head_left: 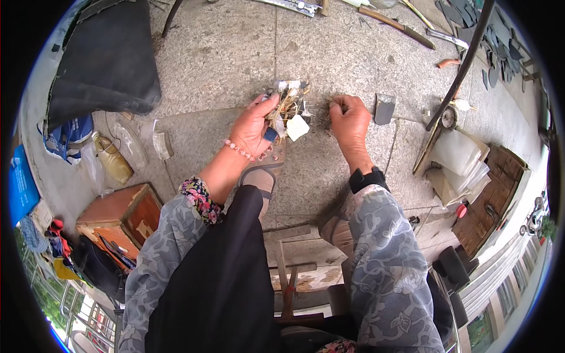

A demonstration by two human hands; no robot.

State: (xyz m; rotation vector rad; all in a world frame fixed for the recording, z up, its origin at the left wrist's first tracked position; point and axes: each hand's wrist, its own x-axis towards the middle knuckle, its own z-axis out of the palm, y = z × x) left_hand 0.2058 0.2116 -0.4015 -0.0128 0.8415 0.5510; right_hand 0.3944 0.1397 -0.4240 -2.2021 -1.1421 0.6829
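My left hand [257, 123], a beaded bracelet at its wrist, is closed around a loose bunch of scraps [288, 112]. Straw-like strands, whitish pieces and dark bits stick out of it. A pale square piece [297, 127] shows at the bunch's lower right. To the right, my right hand [349, 120] has its fingers curled together at the ground, gripping a small tuft of dry straw [327, 112]; its fingertips are partly hidden. A flat dark grey piece [385, 109] lies just right of that hand. Small crumbs are scattered below the left hand.
A black sheet [106, 65] covers the far left, with a bottle of yellowish liquid [112, 157] below it. An orange-brown wooden box [119, 212] stands nearer on the left. On the far right are a long knife [397, 27], dark offcuts [500, 41] and stacked paper sheets [456, 156].
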